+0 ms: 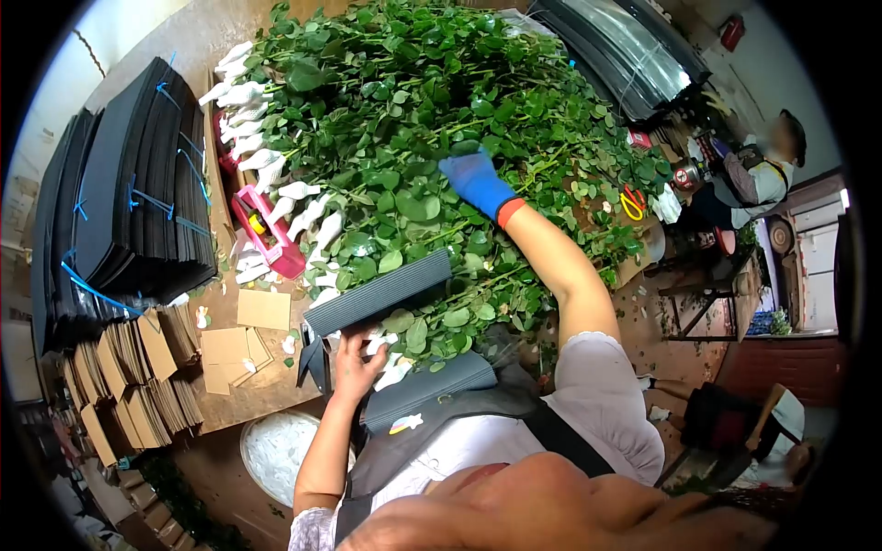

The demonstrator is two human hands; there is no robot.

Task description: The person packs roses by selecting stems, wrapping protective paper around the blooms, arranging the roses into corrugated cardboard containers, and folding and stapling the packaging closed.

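1. Closest in, a dark rolled sheet (432, 390) lies against the apron (510, 413) at lower center.
2. Left hand (356, 367), bare, is up against the underside of a dark ridged sheet (378, 292). Thumb's apart from the fingers, but their tips go behind the sheet, so can't tell how hard they pinch. White-wrapped flower heads (390, 367) sit right beside it.
3. Right hand (473, 179), blue glove, is down in the leafy stems (395, 138) at upper center. Fingers look bent, tips lost in the leaves, so can't say if they're pinching one.
4. Those stems cover most of the table (220, 404), more white heads along their left side. Cardboard pieces (265, 309) and a pink holder (269, 231) sit left of center, yellow-handled scissors (632, 204) at right.
5. Room-wise: tied dark sheets (152, 184) upper left, a person (763, 179) upper right, another person (781, 422) lower right.
6. Table's near edge runs lower left, above a round white tub (280, 450). Wood shows around the cardboard; floor (634, 321) shows right of the right arm. Tightest bit is the left hand, between sheet and apron.
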